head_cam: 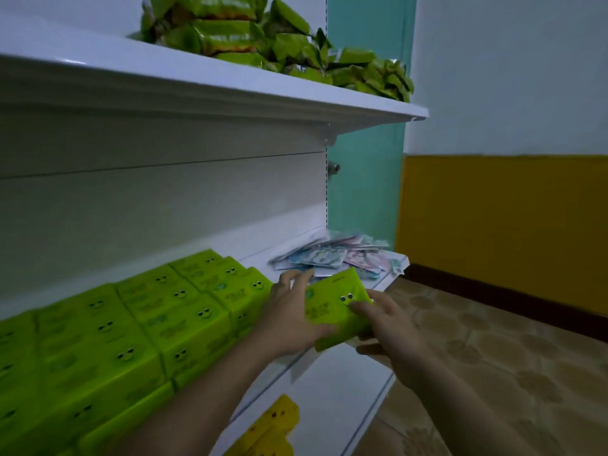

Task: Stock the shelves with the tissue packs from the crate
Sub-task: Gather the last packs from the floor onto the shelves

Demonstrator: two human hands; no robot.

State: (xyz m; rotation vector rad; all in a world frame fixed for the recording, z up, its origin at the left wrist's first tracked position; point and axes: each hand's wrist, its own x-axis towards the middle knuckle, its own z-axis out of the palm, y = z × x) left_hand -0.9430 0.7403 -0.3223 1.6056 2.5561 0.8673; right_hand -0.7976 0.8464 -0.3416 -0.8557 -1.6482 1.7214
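Left hand (292,311) and right hand (385,320) grip one tissue pack (332,301).
Lime-green, cartoon eyes; matching packs (131,324) lie left of both hands.

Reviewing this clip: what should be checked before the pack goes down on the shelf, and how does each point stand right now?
1. Grip: ok. The left hand and right hand both hold the pack.
2. Facing: ok. The pack's eyes face up, like those in the row.
3. Room beside the row: cannot tell. Bare shelf shows behind, but the hands cover the front.
4. Loose packets out of the way: cannot tell. They lie close behind the pack.
5. Level: not ok. The pack is tilted, above the shelf edge.
6. Crate within reach: cannot tell, as it is not in view.
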